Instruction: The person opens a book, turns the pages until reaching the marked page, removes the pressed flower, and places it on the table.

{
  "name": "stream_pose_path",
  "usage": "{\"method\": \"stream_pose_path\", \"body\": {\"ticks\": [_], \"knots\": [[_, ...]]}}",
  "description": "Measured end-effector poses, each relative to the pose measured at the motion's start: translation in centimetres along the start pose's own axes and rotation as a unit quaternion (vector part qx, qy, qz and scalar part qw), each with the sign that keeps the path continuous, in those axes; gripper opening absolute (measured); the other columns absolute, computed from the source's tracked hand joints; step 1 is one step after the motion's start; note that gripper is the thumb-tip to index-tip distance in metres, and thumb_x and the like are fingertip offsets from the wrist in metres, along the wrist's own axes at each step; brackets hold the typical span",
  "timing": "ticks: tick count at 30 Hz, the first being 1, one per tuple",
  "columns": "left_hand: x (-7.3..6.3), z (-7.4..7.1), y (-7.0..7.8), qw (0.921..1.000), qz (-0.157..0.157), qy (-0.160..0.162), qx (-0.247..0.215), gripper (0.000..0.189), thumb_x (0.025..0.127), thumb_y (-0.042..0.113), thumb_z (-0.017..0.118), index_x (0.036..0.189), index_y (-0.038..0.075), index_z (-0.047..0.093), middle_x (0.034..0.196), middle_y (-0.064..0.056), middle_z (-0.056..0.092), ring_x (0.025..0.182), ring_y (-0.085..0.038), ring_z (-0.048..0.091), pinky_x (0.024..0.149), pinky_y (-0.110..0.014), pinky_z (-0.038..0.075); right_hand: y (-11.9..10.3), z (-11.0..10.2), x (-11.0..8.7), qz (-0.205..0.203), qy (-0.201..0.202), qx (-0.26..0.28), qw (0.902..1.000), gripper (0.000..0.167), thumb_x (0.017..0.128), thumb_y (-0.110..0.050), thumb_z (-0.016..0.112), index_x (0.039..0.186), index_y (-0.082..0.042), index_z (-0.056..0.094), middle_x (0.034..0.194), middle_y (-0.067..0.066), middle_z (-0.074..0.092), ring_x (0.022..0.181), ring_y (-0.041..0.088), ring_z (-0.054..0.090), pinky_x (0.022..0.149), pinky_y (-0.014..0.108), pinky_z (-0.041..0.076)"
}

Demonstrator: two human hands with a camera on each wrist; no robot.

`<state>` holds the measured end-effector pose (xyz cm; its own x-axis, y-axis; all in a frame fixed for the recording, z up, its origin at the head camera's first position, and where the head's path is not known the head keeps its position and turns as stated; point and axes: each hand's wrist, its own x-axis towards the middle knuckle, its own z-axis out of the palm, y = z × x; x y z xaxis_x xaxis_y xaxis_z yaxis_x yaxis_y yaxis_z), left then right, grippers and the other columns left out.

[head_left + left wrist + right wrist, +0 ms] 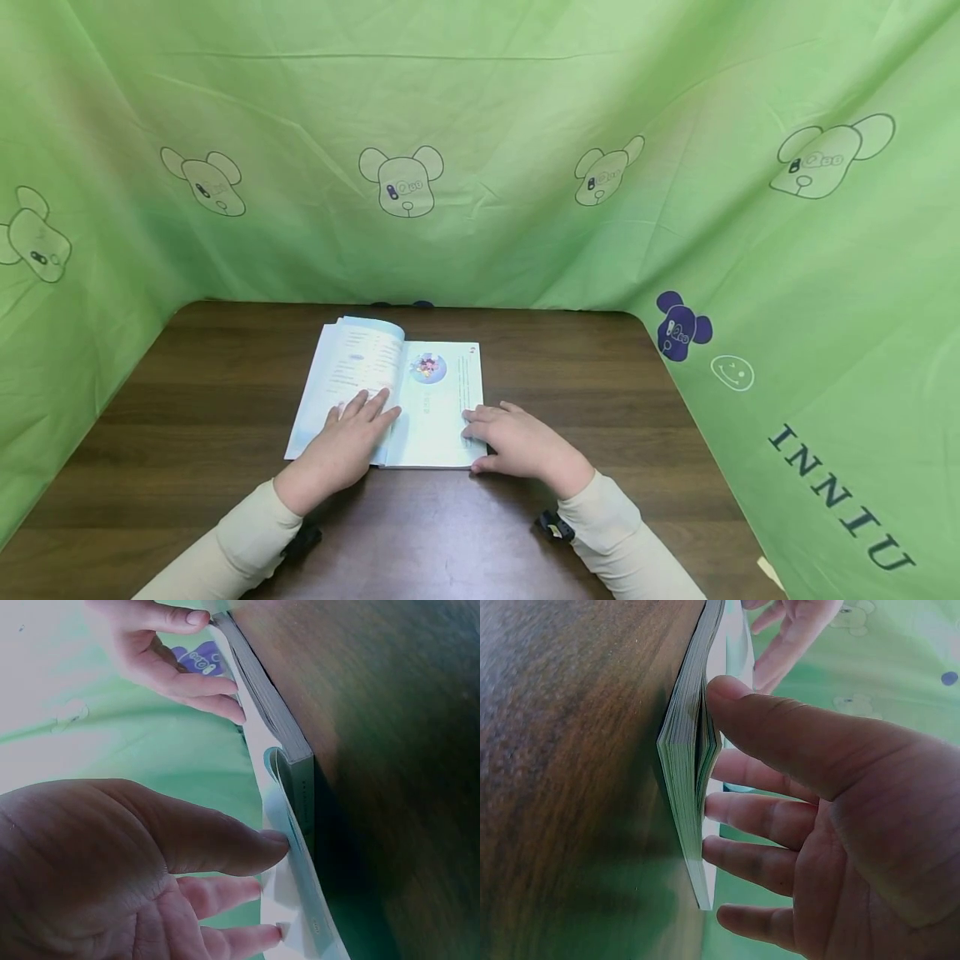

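Observation:
An open book (435, 437) lies on the wooden table, its right page bearing a round coloured picture and its left pages lifting in a curve near the spine. My left hand (337, 450) rests on the lower part of the left page with fingers spread. At the right page's outer edge, my right hand (525, 442) touches the paper with its fingertips, thumb near the bottom corner. The right wrist view shows the thumb (780, 735) against the edge of the thick page stack (686, 750), a small gap between its upper leaves. In the left wrist view, extended fingers touch the thinner left side.
A brown wooden table (600, 375) spreads around the book. Green cloth (480, 250) with bear-head drawings hangs behind it and along both sides. Dark devices sit at both wrists, below the pale sleeves (258, 525). A small pale object (770, 572) is at the table's right edge.

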<state>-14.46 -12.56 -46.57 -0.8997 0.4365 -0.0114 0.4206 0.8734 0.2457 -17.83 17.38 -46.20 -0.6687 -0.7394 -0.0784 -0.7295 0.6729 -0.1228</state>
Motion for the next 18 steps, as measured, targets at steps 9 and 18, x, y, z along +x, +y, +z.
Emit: {"method": "stream_pose_path", "body": {"ticks": [9,18], "knots": [[0.09,0.07,-0.09,0.9989,-0.039,-0.026,0.001,0.053,0.095,-0.002,0.057,0.147,0.008,0.054,0.161,-0.019,0.039,0.147,-0.047,0.036,0.097,-0.077,0.04,-0.09,0.01,0.05,-0.004,-0.002,-0.007,1.0,0.043,0.09,-0.04,0.078,0.124,-0.015,0.071,0.148,0.007,0.059,0.139,0.025,0.053,0.112,0.059,0.039],[-0.02,-0.04,0.05,0.9981,-0.057,-0.021,-0.014,0.049,0.097,0.01,0.059,0.145,0.005,0.055,0.159,-0.019,0.042,0.145,-0.045,0.039,0.093,-0.075,0.045,-0.26,-0.49,0.03,-0.036,-0.002,-0.043,0.9984,0.022,0.092,-0.03,0.077,0.109,-0.016,0.077,0.138,0.009,0.066,0.132,0.026,0.06,0.107,0.055,0.047]]}}
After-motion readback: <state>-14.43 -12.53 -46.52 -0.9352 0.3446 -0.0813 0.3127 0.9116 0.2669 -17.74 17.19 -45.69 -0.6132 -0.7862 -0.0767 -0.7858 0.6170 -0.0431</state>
